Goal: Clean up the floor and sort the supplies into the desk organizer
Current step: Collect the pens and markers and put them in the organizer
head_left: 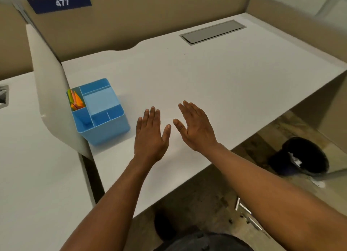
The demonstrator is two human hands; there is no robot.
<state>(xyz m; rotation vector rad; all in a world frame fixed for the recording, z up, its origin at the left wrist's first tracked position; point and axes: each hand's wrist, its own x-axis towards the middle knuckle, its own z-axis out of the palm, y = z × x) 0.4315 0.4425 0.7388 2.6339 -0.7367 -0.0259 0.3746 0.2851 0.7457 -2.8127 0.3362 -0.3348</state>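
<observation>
A light blue desk organizer [105,119] with several compartments stands at the left end of the white desk [216,78]. Its back-left compartment holds orange, yellow and green sticky notes [76,99]; the other compartments look empty. My left hand [151,136] and my right hand [197,127] hover flat over the desk, side by side, fingers straight, holding nothing. On the floor under my right forearm lie several white pens [244,207] and small dark bits [242,217], partly hidden by the arm.
A black waste bin [300,157] with crumpled paper stands on the floor at right; a white paper scrap [319,184] lies beside it. A white divider panel [48,85] stands left of the organizer. A grey cable hatch [212,32] sits at the desk's back.
</observation>
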